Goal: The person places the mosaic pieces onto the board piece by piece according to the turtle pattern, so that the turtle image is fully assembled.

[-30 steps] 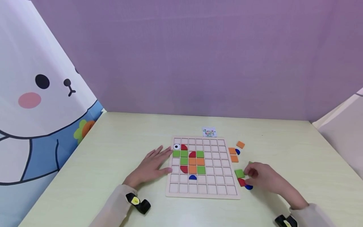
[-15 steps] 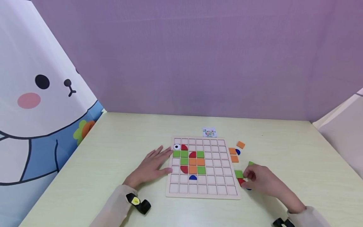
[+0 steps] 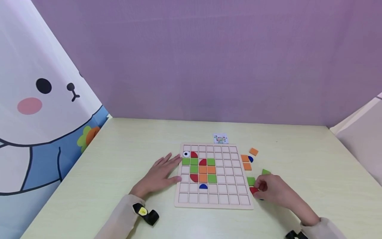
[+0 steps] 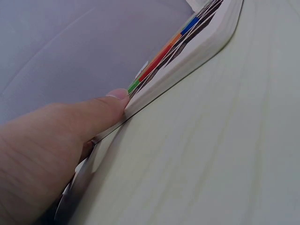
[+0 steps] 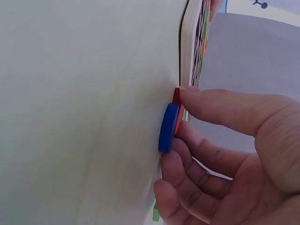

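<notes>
A wooden grid board lies on the table, with green and orange squares, red quarter-circles, a blue half-circle and a white eye tile in its cells. My left hand is spread flat at the board's left edge; in the left wrist view the thumb touches the rim. Off the board's right edge, my right hand pinches a red tile between thumb and index finger, covering part of it. A blue rounded tile sits against the red one in the right wrist view.
Right of the board are a green square, another green tile, several orange squares and a blue half-circle tile. A printed picture card lies behind the board. A purple backdrop rises at the table's far edge.
My right hand has shifted slightly left and down onto the red tile, covering more of the blue one beside it. The green square there has turned straighter. My left hand stays put.
</notes>
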Demonstrator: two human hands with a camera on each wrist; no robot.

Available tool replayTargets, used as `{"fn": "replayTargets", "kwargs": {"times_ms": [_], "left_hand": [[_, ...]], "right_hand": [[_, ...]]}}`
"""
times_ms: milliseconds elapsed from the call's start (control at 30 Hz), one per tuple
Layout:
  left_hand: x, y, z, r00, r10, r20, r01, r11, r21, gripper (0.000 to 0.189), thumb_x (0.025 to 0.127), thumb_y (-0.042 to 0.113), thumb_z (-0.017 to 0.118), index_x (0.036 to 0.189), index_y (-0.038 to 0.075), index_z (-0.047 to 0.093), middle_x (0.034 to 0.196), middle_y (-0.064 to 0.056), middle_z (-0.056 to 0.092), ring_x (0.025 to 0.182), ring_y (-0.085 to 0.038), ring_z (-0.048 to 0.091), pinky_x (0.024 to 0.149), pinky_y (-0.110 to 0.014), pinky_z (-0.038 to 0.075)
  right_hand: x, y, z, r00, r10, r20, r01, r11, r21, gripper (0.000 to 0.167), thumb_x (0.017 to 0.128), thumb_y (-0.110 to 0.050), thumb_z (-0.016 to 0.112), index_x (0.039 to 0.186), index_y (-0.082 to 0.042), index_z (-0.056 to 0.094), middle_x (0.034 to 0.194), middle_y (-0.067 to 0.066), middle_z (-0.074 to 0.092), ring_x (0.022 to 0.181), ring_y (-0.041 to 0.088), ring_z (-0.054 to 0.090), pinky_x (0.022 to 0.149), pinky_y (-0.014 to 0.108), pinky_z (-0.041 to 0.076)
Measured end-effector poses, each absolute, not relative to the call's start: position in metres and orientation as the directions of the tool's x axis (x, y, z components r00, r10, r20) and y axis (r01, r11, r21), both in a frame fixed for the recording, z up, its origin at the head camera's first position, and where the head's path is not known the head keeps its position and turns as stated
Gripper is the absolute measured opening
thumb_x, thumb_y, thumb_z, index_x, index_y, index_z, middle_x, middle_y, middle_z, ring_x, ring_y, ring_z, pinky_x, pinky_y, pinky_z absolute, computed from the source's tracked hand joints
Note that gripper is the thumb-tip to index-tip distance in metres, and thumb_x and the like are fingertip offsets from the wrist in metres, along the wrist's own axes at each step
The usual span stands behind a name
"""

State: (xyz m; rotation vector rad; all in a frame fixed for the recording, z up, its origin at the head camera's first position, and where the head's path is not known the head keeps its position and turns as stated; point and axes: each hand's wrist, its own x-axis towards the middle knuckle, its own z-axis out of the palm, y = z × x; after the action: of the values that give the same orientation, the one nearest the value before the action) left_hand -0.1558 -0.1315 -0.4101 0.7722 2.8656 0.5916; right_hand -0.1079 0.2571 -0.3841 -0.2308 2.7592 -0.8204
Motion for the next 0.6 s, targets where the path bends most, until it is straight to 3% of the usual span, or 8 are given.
{"fn": "replayTargets", "kwargs": {"times_ms": [600], "left_hand": [[-0.1563,-0.1314,-0.4101,-0.865,0.501,-0.015,0.454,0.795,0.402,0.072,0.093,0.053,0.050,0.152,0.020,0.026,0.158,0.001,0.022,0.149,-0.029,0.008,0.119,-0.052,0.009]], "right_hand": [[-0.1106,0.2548,-0.3841,-0.938,-0.299,-0.175,-0.147,0.801,-0.581,0.017,0.074,-0.005,0.078,0.081,-0.011,0.063,0.074,-0.002,0.055,0.070,0.013,0.046,0.057,0.020,0.039]]}}
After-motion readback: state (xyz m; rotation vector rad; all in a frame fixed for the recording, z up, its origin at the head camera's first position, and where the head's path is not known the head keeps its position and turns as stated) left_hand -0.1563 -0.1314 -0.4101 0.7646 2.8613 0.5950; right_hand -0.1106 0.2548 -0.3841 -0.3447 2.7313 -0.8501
